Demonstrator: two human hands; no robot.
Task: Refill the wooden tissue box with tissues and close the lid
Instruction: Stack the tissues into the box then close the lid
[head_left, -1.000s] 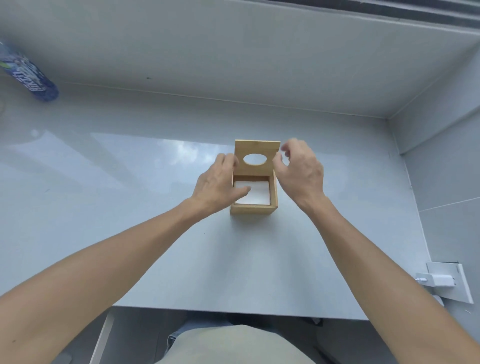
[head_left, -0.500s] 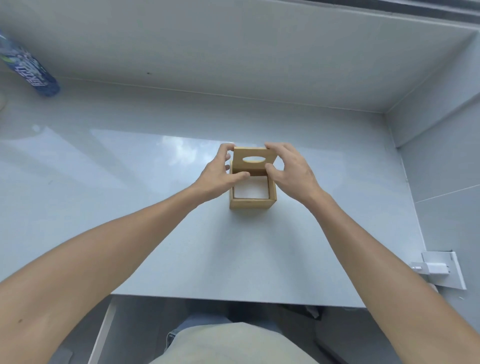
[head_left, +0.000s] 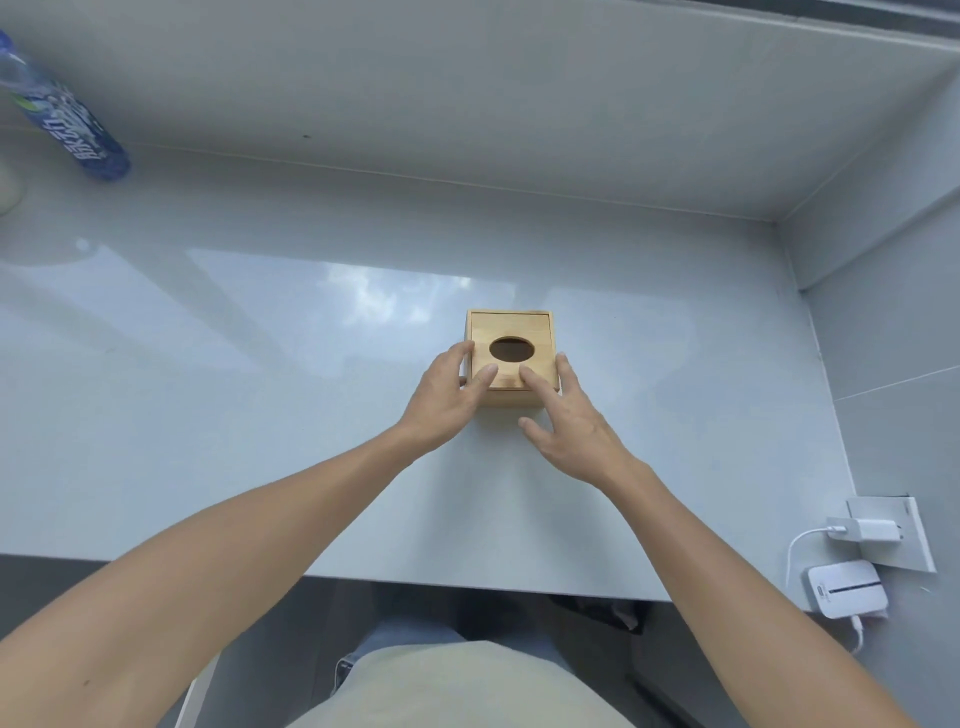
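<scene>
The wooden tissue box (head_left: 511, 397) stands in the middle of the grey table. Its lid (head_left: 510, 328) lies flat on top, with a dark oval hole (head_left: 511, 348) in it. No tissue shows through the hole. My left hand (head_left: 447, 402) rests against the box's left side, with a fingertip on the lid's near edge. My right hand (head_left: 569, 421) is at the box's near right corner, fingers spread, its index fingertip on the lid's near edge. Neither hand grips anything.
A blue plastic bottle (head_left: 67, 124) lies at the far left by the wall. At the right wall are a socket plate (head_left: 906, 545) with a white charger (head_left: 865, 530) and a white device (head_left: 844, 588). The table's front edge (head_left: 467, 582) runs just above my lap.
The lid stood upright at the back of the box, then tilted forward, and now lies flat and shut. Both hands came down from the lid's sides to its near edge.
</scene>
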